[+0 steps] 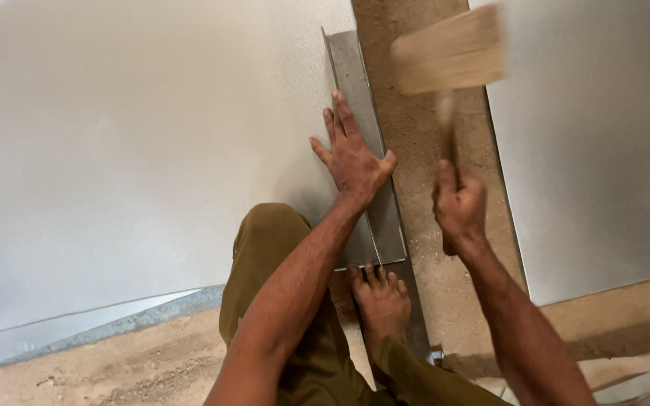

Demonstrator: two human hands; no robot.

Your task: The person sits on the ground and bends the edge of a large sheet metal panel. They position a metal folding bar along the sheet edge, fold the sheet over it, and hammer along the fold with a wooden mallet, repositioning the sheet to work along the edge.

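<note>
Big metal sheet [129, 143] lies on the floor [423, 143], its folded edge over a steel bar [359, 83]. Left hand [351, 154] presses flat there, fingers spread, holding nothing. Right hand [459, 207] grips a blurred wooden mallet [449, 53], raised above the bar.

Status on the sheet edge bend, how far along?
Done: the big metal sheet has a flange folded up along its right edge. In hand: left hand presses the sheet flat beside the fold, and right hand has the wooden mallet raised, blurred. Left: cannot tell.
</note>
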